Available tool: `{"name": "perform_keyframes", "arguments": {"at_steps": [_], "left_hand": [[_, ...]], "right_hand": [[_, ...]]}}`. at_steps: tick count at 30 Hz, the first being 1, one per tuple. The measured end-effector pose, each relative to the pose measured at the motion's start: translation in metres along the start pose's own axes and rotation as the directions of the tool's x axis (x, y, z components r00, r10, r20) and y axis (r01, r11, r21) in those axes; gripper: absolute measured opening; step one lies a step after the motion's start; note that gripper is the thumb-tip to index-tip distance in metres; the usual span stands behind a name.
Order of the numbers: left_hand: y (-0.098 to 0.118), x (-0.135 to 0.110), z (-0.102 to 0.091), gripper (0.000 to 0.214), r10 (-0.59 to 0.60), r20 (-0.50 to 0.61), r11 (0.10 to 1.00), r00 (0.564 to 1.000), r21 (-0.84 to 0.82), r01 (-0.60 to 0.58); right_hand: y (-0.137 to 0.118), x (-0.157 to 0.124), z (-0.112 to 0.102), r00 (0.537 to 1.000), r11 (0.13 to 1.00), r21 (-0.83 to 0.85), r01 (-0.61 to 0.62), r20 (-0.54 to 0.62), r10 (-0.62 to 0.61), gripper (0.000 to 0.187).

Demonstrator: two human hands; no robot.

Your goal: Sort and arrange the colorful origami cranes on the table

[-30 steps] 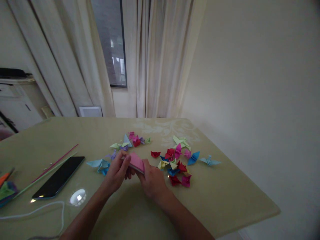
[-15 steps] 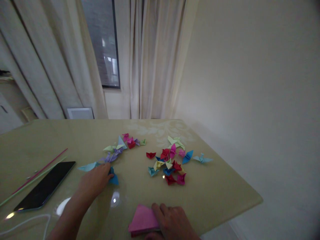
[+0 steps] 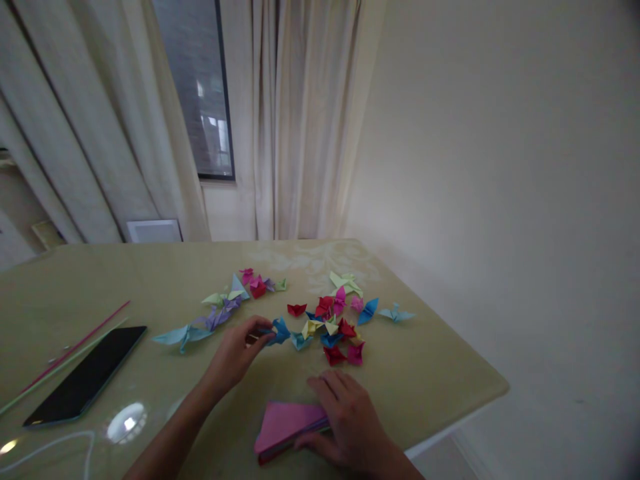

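My left hand [image 3: 235,353] pinches a small blue folded paper figure [image 3: 279,331] just above the table, next to a cluster of red, pink, yellow and blue paper figures [image 3: 336,328]. My right hand [image 3: 347,417] lies flat, fingers spread, on a pink stack of paper squares [image 3: 283,427] near the table's front edge. A second group of green, purple and pink figures [image 3: 235,297] lies further back, with a pale blue paper crane [image 3: 183,333] to its left.
A black phone [image 3: 87,375] lies at the left of the olive table [image 3: 450,373], with thin pink and green sticks [image 3: 70,352] beside it and a white cable [image 3: 45,445] at the front left. The table's right edge drops off near the wall. Curtains and a window stand behind.
My left hand picked up the blue figure at the left and carried it right toward the cluster. My right hand set the pink paper stack down near the front edge and rests on it.
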State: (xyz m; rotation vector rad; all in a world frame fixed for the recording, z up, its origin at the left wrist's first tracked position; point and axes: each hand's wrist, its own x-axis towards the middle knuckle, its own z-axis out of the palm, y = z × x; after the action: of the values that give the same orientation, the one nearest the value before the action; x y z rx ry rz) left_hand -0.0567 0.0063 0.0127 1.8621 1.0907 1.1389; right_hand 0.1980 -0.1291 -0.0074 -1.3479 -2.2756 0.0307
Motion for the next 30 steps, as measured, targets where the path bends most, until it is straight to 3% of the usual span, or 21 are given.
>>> {"name": "perform_keyframes", "arguments": {"at_steps": [6,10,13,15,18,21,23,25,27,30], "left_hand": [[0.004,-0.006,0.012,0.017,0.143,0.073,0.987,0.987,0.059,-0.147],[0.005,-0.014,0.021,0.016,0.243,0.071,0.966,0.967,0.069,-0.248],[0.003,-0.014,0.019,0.019,0.264,0.033,0.958,0.964,0.108,-0.266],[-0.002,-0.010,0.011,0.024,0.244,-0.034,0.956,0.969,0.174,-0.235],[-0.017,0.000,-0.012,0.035,0.237,-0.193,0.905,0.952,0.400,-0.144],[-0.037,0.005,-0.039,0.045,0.212,-0.303,0.715,0.929,0.697,0.064],[-0.051,0.003,-0.054,0.053,0.140,-0.322,0.555,0.937,0.809,0.195],[-0.062,0.001,-0.063,0.059,0.043,-0.321,0.457,0.946,0.848,0.267],[-0.069,0.000,-0.067,0.057,-0.063,-0.310,0.428,0.949,0.850,0.307],[-0.075,0.003,-0.069,0.048,-0.160,-0.269,0.467,0.950,0.827,0.313]], "right_hand": [[0.002,0.047,-0.025,0.976,0.964,0.242,-0.107,-0.161,0.149,0.045],[0.003,0.084,-0.021,0.983,0.952,0.276,-0.134,-0.084,0.163,0.025],[0.007,0.103,-0.017,0.995,0.957,0.276,-0.087,-0.014,0.095,0.009],[0.013,0.115,-0.021,0.998,0.950,0.310,-0.048,-0.034,0.061,0.008],[0.032,0.131,-0.035,0.982,0.935,0.350,-0.054,-0.149,0.113,0.008],[0.063,0.142,-0.049,0.928,0.940,0.321,-0.115,-0.303,0.216,0.014],[0.086,0.142,-0.053,0.879,0.937,0.307,-0.167,-0.384,0.283,0.017],[0.105,0.136,-0.051,0.824,0.923,0.317,-0.218,-0.446,0.348,0.021],[0.118,0.128,-0.047,0.769,0.904,0.337,-0.263,-0.492,0.407,0.024],[0.129,0.117,-0.043,0.715,0.886,0.348,-0.306,-0.531,0.455,0.028]]}}
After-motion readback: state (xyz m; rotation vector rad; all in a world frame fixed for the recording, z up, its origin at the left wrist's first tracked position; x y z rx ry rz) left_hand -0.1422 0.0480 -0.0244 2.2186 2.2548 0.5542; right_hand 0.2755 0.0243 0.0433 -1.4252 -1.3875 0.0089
